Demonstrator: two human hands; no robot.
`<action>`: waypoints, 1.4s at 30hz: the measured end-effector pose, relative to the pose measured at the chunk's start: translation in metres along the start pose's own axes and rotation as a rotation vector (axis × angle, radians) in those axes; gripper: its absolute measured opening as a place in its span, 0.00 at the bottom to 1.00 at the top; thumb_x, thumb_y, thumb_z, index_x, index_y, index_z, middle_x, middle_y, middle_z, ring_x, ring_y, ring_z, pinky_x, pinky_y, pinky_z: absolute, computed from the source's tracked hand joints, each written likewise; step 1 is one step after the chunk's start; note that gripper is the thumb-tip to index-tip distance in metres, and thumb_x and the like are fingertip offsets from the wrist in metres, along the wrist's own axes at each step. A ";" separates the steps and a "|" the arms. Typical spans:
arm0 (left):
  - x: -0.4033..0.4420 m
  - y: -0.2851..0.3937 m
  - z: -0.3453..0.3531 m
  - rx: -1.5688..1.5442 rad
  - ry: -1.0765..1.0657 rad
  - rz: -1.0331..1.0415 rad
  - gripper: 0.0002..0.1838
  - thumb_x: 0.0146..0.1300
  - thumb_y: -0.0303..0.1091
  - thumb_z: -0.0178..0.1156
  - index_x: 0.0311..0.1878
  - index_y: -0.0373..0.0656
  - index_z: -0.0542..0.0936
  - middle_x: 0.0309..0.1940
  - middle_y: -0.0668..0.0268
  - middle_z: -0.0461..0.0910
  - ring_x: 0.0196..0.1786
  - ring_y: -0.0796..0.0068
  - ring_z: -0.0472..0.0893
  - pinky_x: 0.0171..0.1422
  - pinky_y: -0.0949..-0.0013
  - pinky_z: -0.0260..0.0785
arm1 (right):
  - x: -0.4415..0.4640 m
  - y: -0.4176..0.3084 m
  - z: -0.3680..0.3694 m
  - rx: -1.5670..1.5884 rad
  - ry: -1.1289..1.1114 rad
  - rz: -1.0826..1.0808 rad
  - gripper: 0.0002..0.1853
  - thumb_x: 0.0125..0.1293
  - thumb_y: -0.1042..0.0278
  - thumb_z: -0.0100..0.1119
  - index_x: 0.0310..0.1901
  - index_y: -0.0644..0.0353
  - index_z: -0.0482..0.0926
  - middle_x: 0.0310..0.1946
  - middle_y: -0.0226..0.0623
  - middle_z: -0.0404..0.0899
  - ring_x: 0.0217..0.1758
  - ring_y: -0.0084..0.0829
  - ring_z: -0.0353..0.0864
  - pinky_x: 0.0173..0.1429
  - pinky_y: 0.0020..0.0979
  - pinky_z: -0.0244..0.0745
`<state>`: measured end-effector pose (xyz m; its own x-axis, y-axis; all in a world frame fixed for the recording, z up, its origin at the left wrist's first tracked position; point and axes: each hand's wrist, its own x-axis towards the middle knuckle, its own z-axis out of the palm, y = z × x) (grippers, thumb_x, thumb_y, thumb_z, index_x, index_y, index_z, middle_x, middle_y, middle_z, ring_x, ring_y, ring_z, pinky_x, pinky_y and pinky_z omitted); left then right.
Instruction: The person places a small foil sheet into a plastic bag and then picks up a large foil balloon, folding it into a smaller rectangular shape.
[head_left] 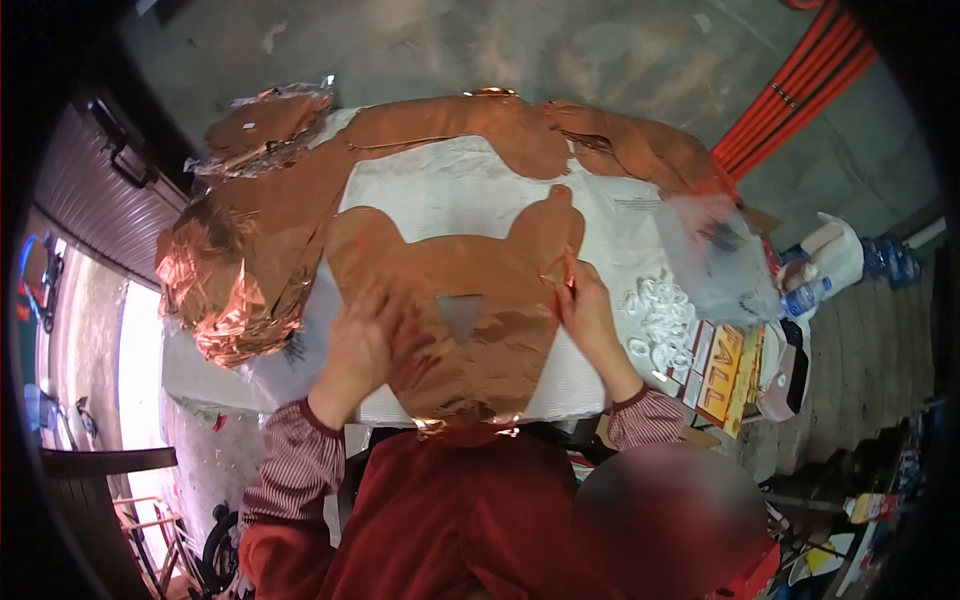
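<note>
One flat copper foil balloon point(490, 265) lies under our left hand point(368, 330), fingers apart; our right hand point(588, 305) pinches its edge.

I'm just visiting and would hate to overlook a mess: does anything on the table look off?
The copper-coloured foil at the left is heavily crumpled, unlike the mostly smooth sheet in the middle. White pieces lie in a loose, untidy pile at the right, though perhaps deliberately.
</note>
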<state>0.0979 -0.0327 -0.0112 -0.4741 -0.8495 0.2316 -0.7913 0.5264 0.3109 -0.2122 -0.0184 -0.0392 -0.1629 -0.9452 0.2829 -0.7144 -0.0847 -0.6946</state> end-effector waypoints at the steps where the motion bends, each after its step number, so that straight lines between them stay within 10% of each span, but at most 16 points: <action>1: 0.010 -0.006 0.009 -0.007 0.001 0.012 0.33 0.54 0.51 0.66 0.59 0.41 0.74 0.62 0.49 0.70 0.67 0.48 0.67 0.69 0.52 0.59 | 0.002 0.001 0.002 0.018 -0.012 0.025 0.25 0.59 0.81 0.57 0.60 0.66 0.70 0.41 0.50 0.75 0.42 0.48 0.77 0.47 0.39 0.73; 19: 0.063 -0.054 0.044 -0.141 0.167 -0.064 0.29 0.52 0.40 0.69 0.56 0.35 0.76 0.53 0.52 0.76 0.54 0.50 0.77 0.59 0.57 0.68 | 0.113 0.046 -0.012 -0.246 0.208 -0.041 0.14 0.62 0.74 0.60 0.49 0.64 0.78 0.39 0.51 0.80 0.36 0.48 0.82 0.41 0.39 0.76; 42: 0.061 -0.047 0.045 -0.079 0.142 -0.103 0.32 0.52 0.43 0.67 0.58 0.39 0.72 0.58 0.49 0.69 0.59 0.46 0.70 0.60 0.52 0.65 | 0.302 -0.054 0.223 -0.602 -0.240 -0.608 0.13 0.60 0.70 0.51 0.45 0.59 0.79 0.47 0.46 0.80 0.45 0.44 0.83 0.47 0.43 0.78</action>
<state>0.0886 -0.1112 -0.0530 -0.3284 -0.8884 0.3208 -0.7972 0.4429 0.4102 -0.0710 -0.3697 -0.0634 0.4599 -0.8372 0.2960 -0.8787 -0.4771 0.0156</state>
